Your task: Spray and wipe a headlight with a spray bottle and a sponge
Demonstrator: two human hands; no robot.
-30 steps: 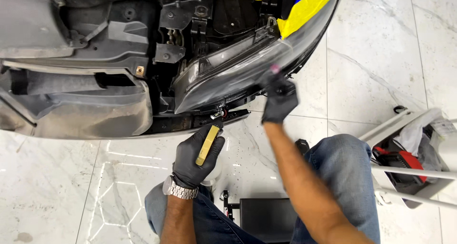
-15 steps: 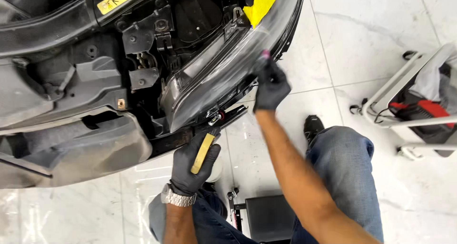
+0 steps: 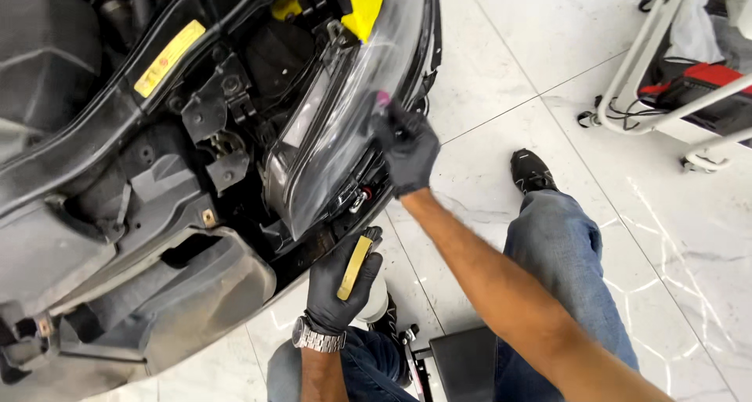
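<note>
The clear curved plastic headlight lens (image 3: 345,128), now tilting steeper in view, is sitting under the black-gloved right hand (image 3: 407,147) pressing a small pink tool (image 3: 382,99), while the gloved left hand (image 3: 341,288) below is gripping a flat yellow scraper (image 3: 354,267).

white tubular cart (image 3: 638,65) | red case (image 3: 701,77) on it | black stool seat (image 3: 462,363) | marble floor (image 3: 548,26)

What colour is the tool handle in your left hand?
Yellow, with a dark tip. The left hand grips the tool handle; clearest in the head view.
</note>
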